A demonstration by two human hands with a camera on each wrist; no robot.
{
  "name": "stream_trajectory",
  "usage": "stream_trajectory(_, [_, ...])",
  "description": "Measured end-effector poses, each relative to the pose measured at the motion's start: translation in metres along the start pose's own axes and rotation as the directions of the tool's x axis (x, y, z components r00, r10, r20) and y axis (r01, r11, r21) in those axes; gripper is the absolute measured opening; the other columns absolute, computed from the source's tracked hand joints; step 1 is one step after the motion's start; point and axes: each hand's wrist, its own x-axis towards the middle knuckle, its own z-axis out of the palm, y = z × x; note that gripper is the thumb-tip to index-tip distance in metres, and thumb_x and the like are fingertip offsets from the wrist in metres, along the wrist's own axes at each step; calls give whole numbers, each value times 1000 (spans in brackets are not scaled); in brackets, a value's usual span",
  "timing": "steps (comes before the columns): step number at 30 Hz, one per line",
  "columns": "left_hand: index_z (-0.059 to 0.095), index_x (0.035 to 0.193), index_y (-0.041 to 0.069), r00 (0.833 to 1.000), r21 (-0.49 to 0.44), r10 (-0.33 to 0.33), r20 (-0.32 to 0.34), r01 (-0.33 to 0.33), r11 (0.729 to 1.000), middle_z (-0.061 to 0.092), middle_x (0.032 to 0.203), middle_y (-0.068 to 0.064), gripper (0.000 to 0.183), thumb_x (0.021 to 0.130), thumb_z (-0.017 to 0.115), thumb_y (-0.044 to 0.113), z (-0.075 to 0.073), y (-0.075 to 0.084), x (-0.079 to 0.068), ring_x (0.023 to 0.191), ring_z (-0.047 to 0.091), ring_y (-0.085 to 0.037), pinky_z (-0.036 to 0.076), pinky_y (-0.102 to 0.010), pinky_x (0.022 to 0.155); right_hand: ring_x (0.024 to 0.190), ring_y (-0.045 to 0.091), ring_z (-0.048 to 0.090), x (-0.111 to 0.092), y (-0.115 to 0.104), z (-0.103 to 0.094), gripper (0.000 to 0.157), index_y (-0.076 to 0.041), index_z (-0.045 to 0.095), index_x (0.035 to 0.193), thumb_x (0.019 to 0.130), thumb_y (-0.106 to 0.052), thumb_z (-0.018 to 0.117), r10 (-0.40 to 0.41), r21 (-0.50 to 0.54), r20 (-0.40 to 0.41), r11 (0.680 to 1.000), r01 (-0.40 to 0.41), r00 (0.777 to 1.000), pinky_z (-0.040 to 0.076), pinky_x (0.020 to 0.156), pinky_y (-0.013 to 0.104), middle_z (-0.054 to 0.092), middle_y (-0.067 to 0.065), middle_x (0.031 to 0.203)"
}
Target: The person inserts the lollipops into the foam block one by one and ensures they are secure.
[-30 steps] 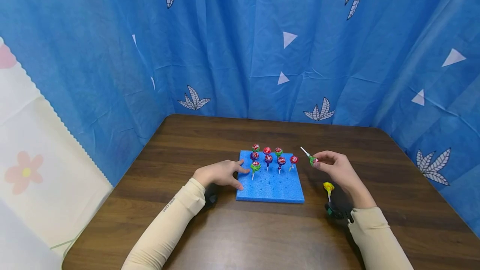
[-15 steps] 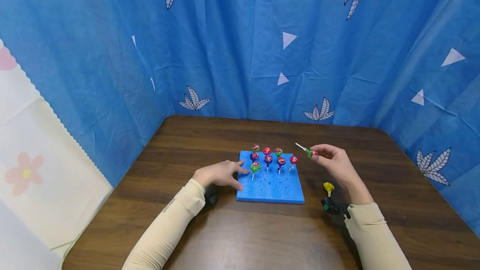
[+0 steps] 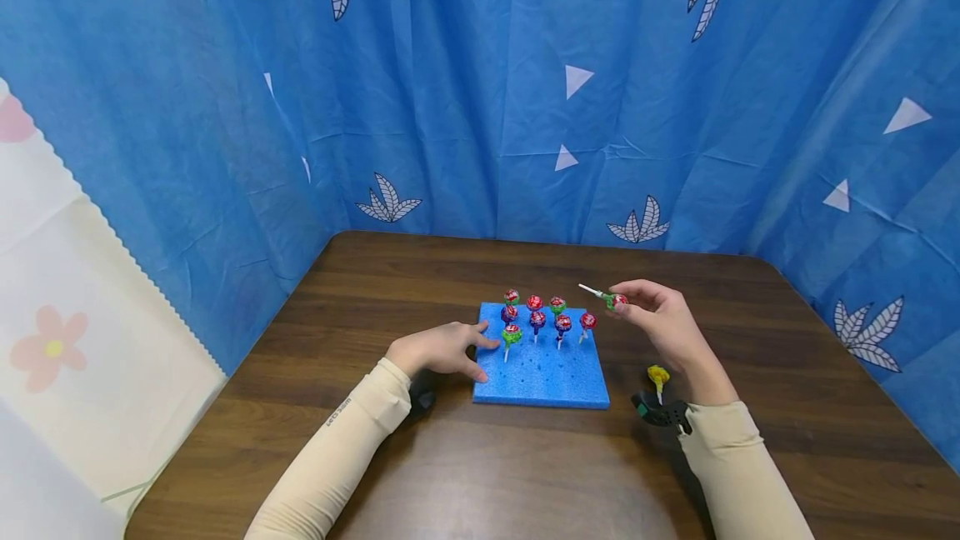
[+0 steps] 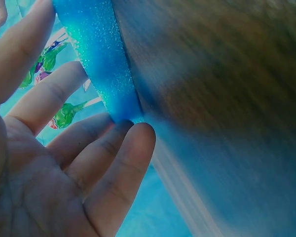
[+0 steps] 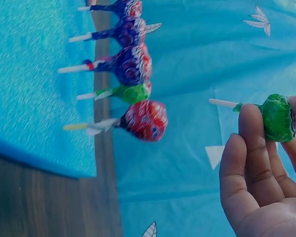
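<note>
My right hand (image 3: 660,319) pinches a green-and-red lollipop (image 3: 617,302) by its wrapped head, in the air to the right of a blue foam board (image 3: 540,390). The white stick points up and left. In the right wrist view, this green lollipop (image 5: 276,117) shows between thumb and fingers. My left hand (image 3: 441,347) touches the board's left edge, fingers spread and fairly straight. Several lollipops stand upright in the board, among them a green one (image 3: 511,334) at the front left and a red one (image 3: 587,321) at the right. Purple ones stand between them.
A yellow lollipop (image 3: 657,374) lies on the brown wooden table (image 3: 510,473), near the right wrist strap (image 3: 660,411). Small holes dot the board's front half. A blue patterned curtain (image 3: 465,107) hangs behind the table.
My right hand has moved left with the green-and-red lollipop, closer to the board, and its stick has tilted flatter. The left hand and the board have stayed put.
</note>
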Motion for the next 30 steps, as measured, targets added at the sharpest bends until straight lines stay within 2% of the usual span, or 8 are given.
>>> stream_trajectory(6, [55, 145, 24, 1000, -1, -1, -2, 1, 1000, 28, 165, -11, 61, 89, 75, 38, 0, 0, 0, 150, 32, -36, 35, -50, 119, 87, 8, 73, 3, -3, 3, 17, -4, 57, 111, 95, -1, 65, -39, 153, 6, 987, 37, 999, 58, 84, 19, 67, -6, 97])
stream_trajectory(12, [55, 145, 25, 1000, 1, -3, -2, 3, 1000, 28, 165, -11, 61, 89, 75, 38, 0, 1, -1, 150, 32, -36, 35, -50, 119, 83, 5, 70, 5, -6, 7, 12, -5, 59, 104, 96, 1, 63, -78, 219, 7, 973, 75, 997, 58, 83, 20, 68, -5, 95])
stream_trajectory(17, [55, 145, 25, 1000, 12, 2, -2, -2, 1000, 29, 165, -12, 62, 89, 75, 39, 0, 1, -1, 150, 32, -36, 35, -50, 119, 84, 6, 68, 7, -9, 12, 10, -2, 63, 106, 96, 0, 63, -98, 217, 21, 972, 92, 995, 58, 84, 20, 69, -5, 95])
stream_trajectory(21, [55, 145, 25, 1000, 13, 4, 1, -4, 1000, 29, 164, -12, 62, 89, 75, 39, 0, 0, -1, 150, 32, -37, 35, -51, 119, 86, 7, 68, 8, -12, 17, 16, 5, 64, 111, 97, -2, 63, -110, 172, 31, 980, 103, 993, 58, 84, 19, 70, -6, 98])
stream_trajectory(26, [55, 145, 24, 1000, 7, 4, 1, -4, 1000, 29, 164, -12, 62, 89, 75, 40, 0, 0, -1, 150, 32, -37, 34, -51, 119, 92, 8, 67, 8, -16, 23, 19, -5, 69, 116, 99, -11, 64, -87, 64, 47, 994, 84, 995, 57, 83, 19, 71, -8, 105])
stream_trajectory(30, [54, 145, 24, 1000, 5, 5, 1, -5, 1000, 28, 165, -11, 62, 89, 74, 40, -1, -1, -1, 150, 32, -36, 34, -50, 119, 98, 9, 66, 9, -17, 26, 26, -1, 67, 122, 99, -13, 63, -72, 33, 71, 997, 70, 995, 57, 86, 21, 71, -4, 110])
